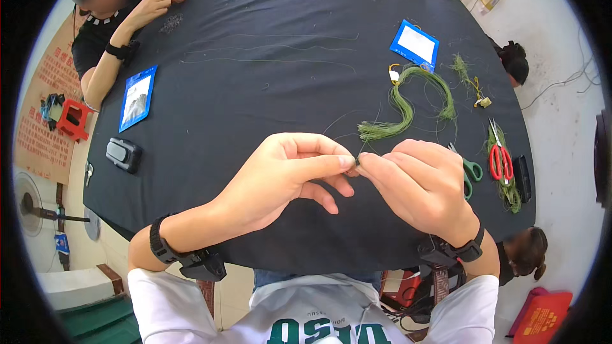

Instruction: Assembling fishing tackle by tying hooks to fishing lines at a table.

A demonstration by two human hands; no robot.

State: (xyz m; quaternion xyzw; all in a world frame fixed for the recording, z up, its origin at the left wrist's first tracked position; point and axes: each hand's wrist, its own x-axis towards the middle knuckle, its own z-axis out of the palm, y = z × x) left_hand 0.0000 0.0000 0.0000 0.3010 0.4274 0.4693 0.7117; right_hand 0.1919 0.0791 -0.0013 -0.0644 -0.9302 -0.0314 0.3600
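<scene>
My left hand (284,178) and my right hand (424,185) meet fingertip to fingertip above the black cloth. Between their pinched thumbs and forefingers is a small dark piece (356,161), too small to name, with thin line running off beyond it. The left hand's lower fingers hang loose; those of the right are curled in. Just beyond the hands lies a curved bundle of green line (405,111) with a white tag. Green-handled scissors (472,171) are partly hidden behind my right hand.
Red-handled scissors (500,159) rest on green strands beside a black case (523,178). Blue packets (414,44) (138,99) lie right and left, the left one near a grey-black device (123,154). Loose lines (274,60) cross the cloth. A co-worker (115,19) sits far left.
</scene>
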